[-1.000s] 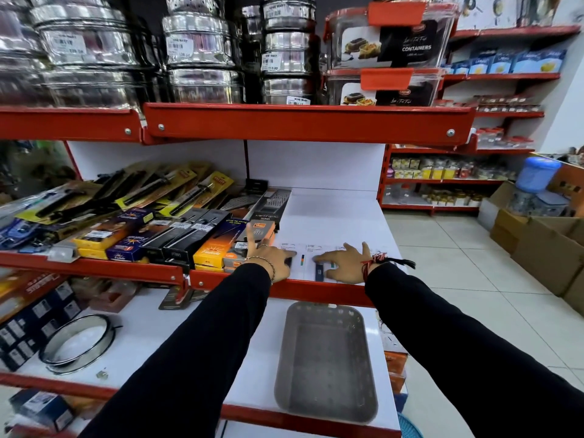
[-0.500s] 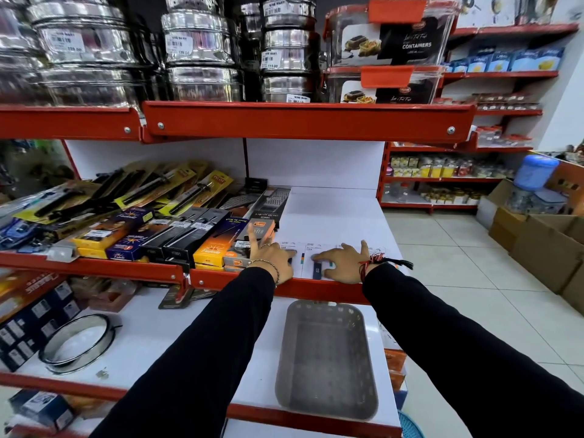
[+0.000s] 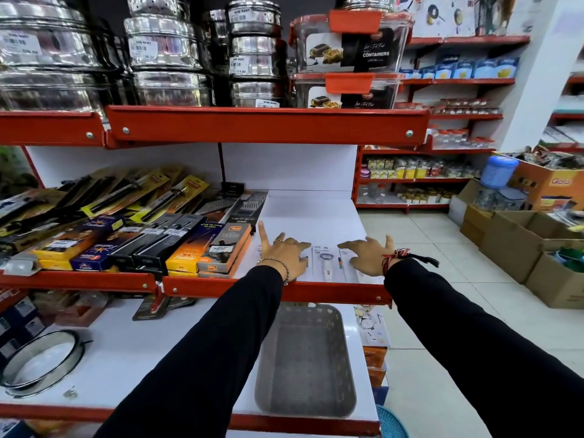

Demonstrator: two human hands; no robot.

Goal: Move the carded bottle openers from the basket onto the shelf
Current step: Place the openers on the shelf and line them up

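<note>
White carded bottle openers (image 3: 325,263) lie flat in a row on the white shelf (image 3: 309,213), near its red front edge. My left hand (image 3: 284,252) rests palm down over the left cards, fingers spread. Over the right cards lies my right hand (image 3: 368,252), also flat with fingers apart. One card with a pale opener shows between the two hands. The grey plastic basket (image 3: 305,361) stands on the lower shelf below my arms, and I see nothing inside it.
Boxed and carded kitchen tools (image 3: 202,248) fill the shelf just left of my left hand. Steel tins (image 3: 164,58) and clear containers (image 3: 347,52) stand on the shelf above. A metal ring (image 3: 41,361) lies on the lower shelf. Cardboard boxes (image 3: 518,241) line the floor at right.
Both hands have slid apart along the shelf, uncovering a card with a pale opener between them. The basket has not moved.
</note>
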